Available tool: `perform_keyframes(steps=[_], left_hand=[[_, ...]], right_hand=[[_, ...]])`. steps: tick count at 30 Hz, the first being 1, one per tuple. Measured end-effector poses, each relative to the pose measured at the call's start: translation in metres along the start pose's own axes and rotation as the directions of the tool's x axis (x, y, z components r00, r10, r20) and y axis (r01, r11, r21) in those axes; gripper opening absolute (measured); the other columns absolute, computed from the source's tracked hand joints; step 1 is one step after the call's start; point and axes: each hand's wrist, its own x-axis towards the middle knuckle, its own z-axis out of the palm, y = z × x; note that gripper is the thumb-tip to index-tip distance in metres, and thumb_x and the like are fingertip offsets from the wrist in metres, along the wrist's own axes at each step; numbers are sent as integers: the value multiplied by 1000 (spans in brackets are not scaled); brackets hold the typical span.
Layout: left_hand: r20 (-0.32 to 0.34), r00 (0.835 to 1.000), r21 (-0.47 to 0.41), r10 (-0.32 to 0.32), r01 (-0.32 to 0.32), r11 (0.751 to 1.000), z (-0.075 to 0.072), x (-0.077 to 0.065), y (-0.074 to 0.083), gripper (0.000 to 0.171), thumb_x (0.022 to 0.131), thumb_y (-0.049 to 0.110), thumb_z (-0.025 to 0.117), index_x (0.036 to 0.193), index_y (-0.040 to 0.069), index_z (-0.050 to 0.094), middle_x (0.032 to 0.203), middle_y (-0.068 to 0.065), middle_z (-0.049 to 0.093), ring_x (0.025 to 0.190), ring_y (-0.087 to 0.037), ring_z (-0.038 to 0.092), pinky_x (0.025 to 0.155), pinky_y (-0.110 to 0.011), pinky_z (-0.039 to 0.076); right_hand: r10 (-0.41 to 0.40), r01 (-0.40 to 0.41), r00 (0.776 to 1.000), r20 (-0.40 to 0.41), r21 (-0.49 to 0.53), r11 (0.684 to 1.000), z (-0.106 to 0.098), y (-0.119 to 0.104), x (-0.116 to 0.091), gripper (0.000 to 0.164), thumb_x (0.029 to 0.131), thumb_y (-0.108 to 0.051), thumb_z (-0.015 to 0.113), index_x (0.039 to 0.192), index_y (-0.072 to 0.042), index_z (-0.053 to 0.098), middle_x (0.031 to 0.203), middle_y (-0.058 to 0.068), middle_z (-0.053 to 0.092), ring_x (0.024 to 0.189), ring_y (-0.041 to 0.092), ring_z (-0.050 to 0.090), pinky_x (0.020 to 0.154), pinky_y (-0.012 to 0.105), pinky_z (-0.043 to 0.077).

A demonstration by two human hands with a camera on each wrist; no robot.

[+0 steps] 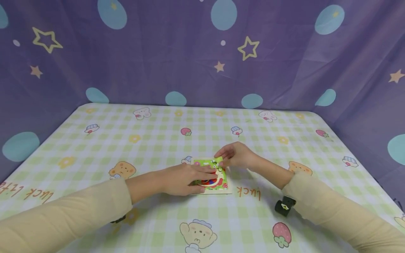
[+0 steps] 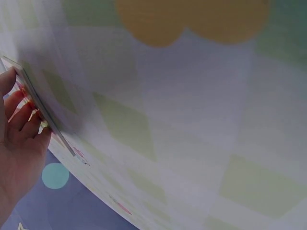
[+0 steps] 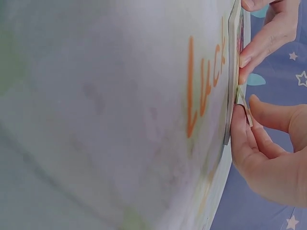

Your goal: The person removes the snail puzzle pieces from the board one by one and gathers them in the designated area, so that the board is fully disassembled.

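A thin, square picture puzzle (image 1: 225,186) with a pale border lies on the table, showing green, red and white artwork. My left hand (image 1: 183,178) rests across its left side, fingers straight and touching the picture, so part of it is covered. At the upper right corner, my right hand (image 1: 239,154) pinches a thin green puzzle piece (image 3: 246,113) between thumb and fingers. That piece is tilted up from the board in the right wrist view. The left wrist view shows the left fingers (image 2: 31,122) against the puzzle face.
A checked green-and-white tablecloth (image 1: 152,137) printed with bears, strawberries and cupcakes covers the table. Behind it hangs a purple curtain (image 1: 183,52) with stars. A black wrist device (image 1: 284,206) sits under the right sleeve.
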Motion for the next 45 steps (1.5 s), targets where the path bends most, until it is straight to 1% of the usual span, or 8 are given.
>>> perform_keyframes(steps=[9, 18, 26, 29, 37, 40, 45], left_hand=[[3, 1000, -1, 2, -2, 1000, 0, 0, 0, 49, 99, 34, 52, 146, 22, 43, 156, 5, 34, 146, -17, 31, 120, -44, 29], [14, 1000, -17, -22, 22, 1000, 0, 0, 1, 50, 99, 36, 52, 146, 22, 42, 157, 6, 33, 146, -19, 31, 119, -46, 29], [16, 999, -6, -32, 32, 999, 1, 0, 0, 51, 99, 38, 51, 146, 24, 41, 158, 7, 31, 146, -19, 30, 118, -50, 30], [16, 999, -6, -31, 31, 999, 1, 0, 1, 51, 99, 37, 52, 146, 24, 42, 157, 7, 31, 146, -19, 30, 118, -49, 30], [9, 1000, -1, -26, 26, 1000, -1, -1, 2, 50, 98, 36, 53, 146, 24, 42, 157, 6, 32, 146, -17, 30, 118, -46, 31], [18, 999, -3, -35, 36, 999, -1, -1, 2, 50, 98, 37, 52, 146, 24, 42, 157, 7, 31, 147, -17, 29, 119, -47, 30], [34, 998, 0, -45, 45, 999, -1, -1, 2, 51, 99, 38, 51, 147, 26, 40, 158, 7, 30, 146, -22, 30, 118, -52, 30]], right_hand=[[8, -8, 1000, 1, 61, 998, 2, -1, -1, 28, 82, -5, 73, 109, -3, 70, 101, 13, 73, 78, 7, 66, 72, 19, 55], [9, -7, 1000, -23, 70, 998, 4, 1, -1, 27, 81, -5, 74, 107, -2, 71, 98, 12, 73, 77, 6, 65, 70, 19, 54], [22, -18, 999, -48, 79, 997, 5, 1, 0, 25, 80, -4, 75, 105, -2, 72, 96, 12, 74, 74, 6, 66, 69, 20, 56], [29, -24, 998, -54, 83, 996, 4, 1, 0, 25, 79, -4, 76, 104, -2, 73, 95, 12, 74, 74, 6, 66, 69, 20, 56], [61, -56, 995, -81, 69, 996, 0, -1, -3, 24, 77, -6, 78, 101, -5, 75, 92, 8, 72, 80, 10, 62, 67, 20, 56], [70, -64, 994, -83, 76, 995, -1, -1, -2, 24, 77, -6, 78, 101, -4, 74, 90, 7, 71, 78, 10, 63, 66, 21, 56], [74, -66, 993, -94, 88, 994, -5, 4, -2, 24, 77, -4, 77, 101, -1, 73, 83, 4, 68, 71, 7, 63, 64, 20, 56]])
